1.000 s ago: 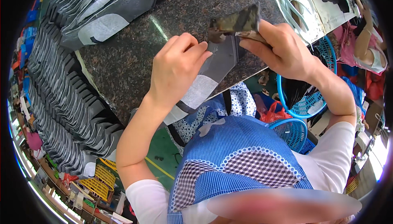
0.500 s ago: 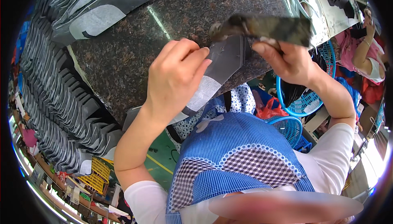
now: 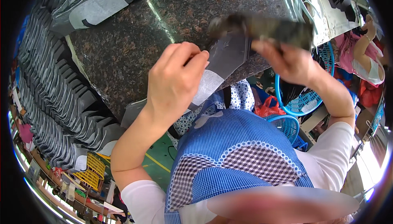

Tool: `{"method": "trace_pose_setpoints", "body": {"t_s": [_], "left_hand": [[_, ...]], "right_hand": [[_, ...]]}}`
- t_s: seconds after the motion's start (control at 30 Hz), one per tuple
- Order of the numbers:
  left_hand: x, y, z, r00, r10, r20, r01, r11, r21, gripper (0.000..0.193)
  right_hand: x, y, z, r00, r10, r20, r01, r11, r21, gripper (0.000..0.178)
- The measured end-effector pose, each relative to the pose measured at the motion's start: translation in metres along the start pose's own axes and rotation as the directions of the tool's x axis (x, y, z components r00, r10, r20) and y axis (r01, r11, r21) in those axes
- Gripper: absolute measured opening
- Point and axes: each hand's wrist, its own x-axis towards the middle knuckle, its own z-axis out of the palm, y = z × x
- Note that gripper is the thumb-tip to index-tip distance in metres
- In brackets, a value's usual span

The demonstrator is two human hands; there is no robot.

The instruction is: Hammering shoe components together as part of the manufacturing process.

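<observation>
My right hand (image 3: 288, 60) grips a dark, worn hammer (image 3: 278, 31), blurred by motion, above the stone worktop. Under its left end lies a dark grey flat piece (image 3: 229, 54) with a pale grey patch (image 3: 208, 85), like a cut shoe-upper part, reaching the worktop's near edge. My left hand (image 3: 174, 76) is over this piece's left side, fingers curled and the thumb pressed to them. What those fingertips pinch, if anything, is hidden.
Long stacked rows of similar grey pieces (image 3: 61, 101) stand left of the speckled worktop (image 3: 135, 48). More pieces (image 3: 100, 13) lie at its far left. Blue baskets (image 3: 303, 105) stand at the right, yellow baskets (image 3: 92, 171) lower left. Another person (image 3: 366, 56) sits far right.
My left hand has drawn slightly nearer to me. The hammer and my right hand are more blurred, at almost the same place. The grey piece has barely moved.
</observation>
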Motion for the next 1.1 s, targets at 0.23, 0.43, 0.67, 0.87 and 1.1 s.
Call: {"method": "trace_pose_setpoints", "body": {"t_s": [0.23,0.43,0.67,0.87,1.1], "left_hand": [[-0.003,-0.013,-0.012,0.975,-0.198,0.102,0.215,0.956,-0.2,0.017],[-0.016,0.001,-0.006,1.0,-0.02,-0.013,0.021,0.999,0.026,0.016],[0.008,-0.009,0.002,0.996,-0.073,-0.055,0.075,0.997,0.034,0.014],[-0.003,-0.012,-0.019,0.988,-0.118,0.096,0.126,0.988,-0.085,0.024],[-0.017,0.005,-0.006,0.998,0.06,0.021,-0.064,0.937,0.344,0.027]], "right_hand": [[0.003,-0.006,0.005,0.998,-0.052,0.035,0.055,0.993,-0.107,0.018],[-0.011,-0.013,0.012,0.985,-0.117,0.124,0.13,0.986,-0.108,0.02],[0.002,-0.009,0.005,0.999,-0.02,0.028,0.023,0.993,-0.12,0.017],[0.021,-0.011,-0.003,0.967,0.217,-0.132,-0.209,0.975,0.07,0.015],[0.019,-0.011,0.005,0.991,0.111,-0.072,-0.112,0.993,-0.02,0.014]]}}
